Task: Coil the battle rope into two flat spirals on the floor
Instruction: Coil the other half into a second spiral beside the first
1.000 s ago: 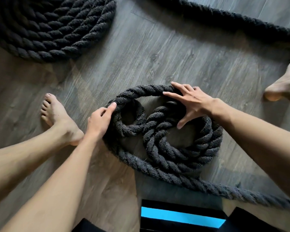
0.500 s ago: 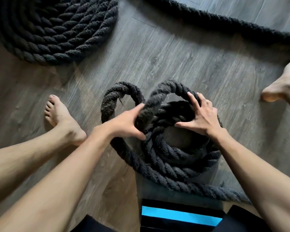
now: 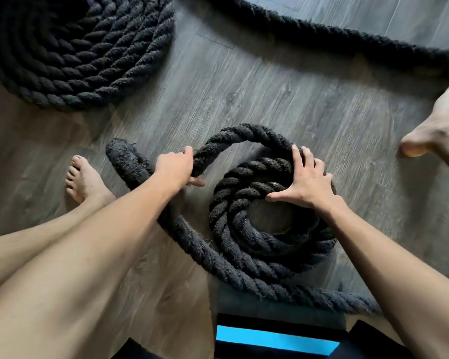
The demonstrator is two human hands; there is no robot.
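grey wood-look floor (image 3: pixel 257 81), seen from above. far left, a finished spiral (image 3: pixel 83 47) lies flat, well apart from the work. left foot (image 3: pixel 86 180) sits near a blurred dark stub (image 3: pixel 122 156). left hand (image 3: pixel 175 168) curls round the battle rope (image 3: pixel 244 133), holding an arc of it raised over the second coil (image 3: pixel 244 229) at centre. right hand (image 3: pixel 306 185), fingers spread wide, presses on that coil's upper right turns. right foot (image 3: pixel 438 128) at the frame edge.

risks, as judged: the raised arc may drop across the inner turns rather than beside them, so the coil stacks instead of lying flat; some turns already look piled. stiff rope may spring outward if the pressing hand lifts. centre gap looks loose.

unclear: finished spiral is cut off top left. stub could be the rope's end or a bend. left forearm covers the rope beneath it. long run (image 3: pixel 322 32) along the top leaves frame right. black-and-blue item (image 3: pixel 275 338) at the bottom is unidentifiable.
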